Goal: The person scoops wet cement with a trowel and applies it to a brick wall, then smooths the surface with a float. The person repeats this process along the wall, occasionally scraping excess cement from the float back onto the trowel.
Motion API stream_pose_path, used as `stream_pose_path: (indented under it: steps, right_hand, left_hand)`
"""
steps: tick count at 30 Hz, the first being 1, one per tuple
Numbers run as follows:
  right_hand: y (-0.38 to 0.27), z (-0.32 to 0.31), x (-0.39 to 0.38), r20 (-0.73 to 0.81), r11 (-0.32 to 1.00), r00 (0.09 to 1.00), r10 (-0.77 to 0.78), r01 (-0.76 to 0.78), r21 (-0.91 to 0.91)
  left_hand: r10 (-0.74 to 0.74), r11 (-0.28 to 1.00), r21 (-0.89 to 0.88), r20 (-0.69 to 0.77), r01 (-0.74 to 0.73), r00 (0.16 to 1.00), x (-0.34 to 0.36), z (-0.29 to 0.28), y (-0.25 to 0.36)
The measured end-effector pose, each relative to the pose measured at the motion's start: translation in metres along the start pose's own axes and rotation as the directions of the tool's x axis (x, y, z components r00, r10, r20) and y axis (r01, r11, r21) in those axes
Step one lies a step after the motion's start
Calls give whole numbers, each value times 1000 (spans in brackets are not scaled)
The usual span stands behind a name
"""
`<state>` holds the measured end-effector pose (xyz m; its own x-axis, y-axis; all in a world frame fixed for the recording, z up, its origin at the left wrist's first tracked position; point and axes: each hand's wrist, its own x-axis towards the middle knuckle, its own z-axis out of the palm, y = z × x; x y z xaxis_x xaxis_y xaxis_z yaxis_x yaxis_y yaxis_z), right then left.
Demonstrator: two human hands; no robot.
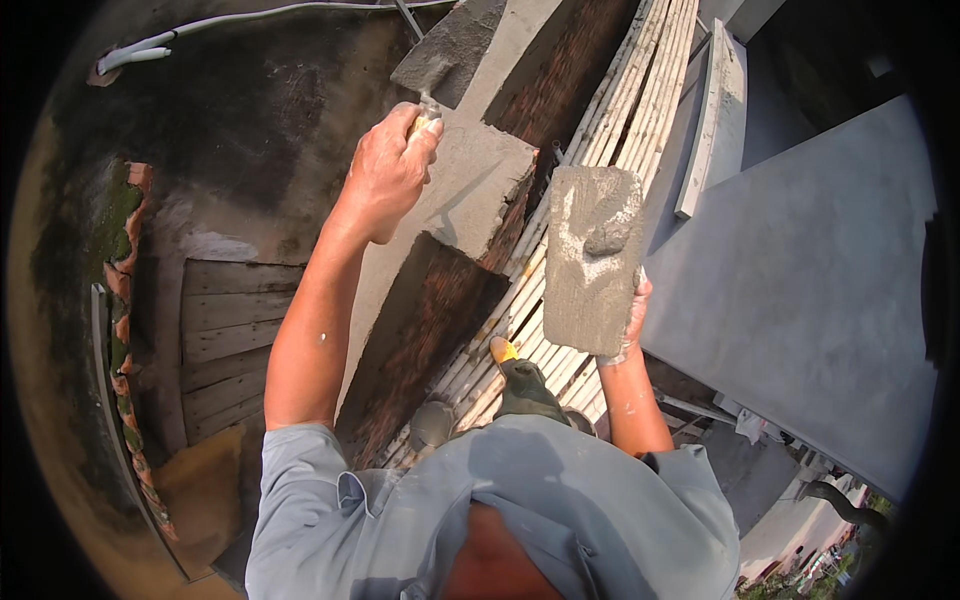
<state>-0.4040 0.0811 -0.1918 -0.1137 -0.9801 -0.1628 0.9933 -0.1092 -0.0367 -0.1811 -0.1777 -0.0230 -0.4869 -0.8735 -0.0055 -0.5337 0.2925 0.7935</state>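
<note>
My left hand (395, 165), arm stretched out to the upper left, is closed round the handle of a plastering trowel (462, 45). The trowel's grey rectangular blade lies on or close above the top of a cement-rendered ledge (480, 165); I cannot tell whether it touches. My right hand (637, 315) grips a rectangular mortar board (585, 310) from its right edge and underneath, so most of the fingers are hidden. Wet grey mortar (612, 235) coats the board's face, with a small lump near its middle.
Below me a bamboo-pole platform (530, 290) runs diagonally beside a brick wall (425, 350). One yellow-tipped shoe (503, 349) shows on the poles. A large grey panel (800, 270) slopes at the right, with a pale plank (715, 115) above it. Wooden boards (235, 325) lie lower left.
</note>
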Motion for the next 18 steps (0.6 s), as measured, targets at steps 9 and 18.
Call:
stream_pose_path:
  steps: [9,18]
  right_hand:
    - [38,85,89,112,561,943,-313,278,-780]
    - [77,109,147,318,-459,900,-298,157,-874]
  left_hand:
    - [-263,730,-511,403,454,877,-146,39,-3]
    - [-245,427,-857,197,288,949,-182,-6,-24]
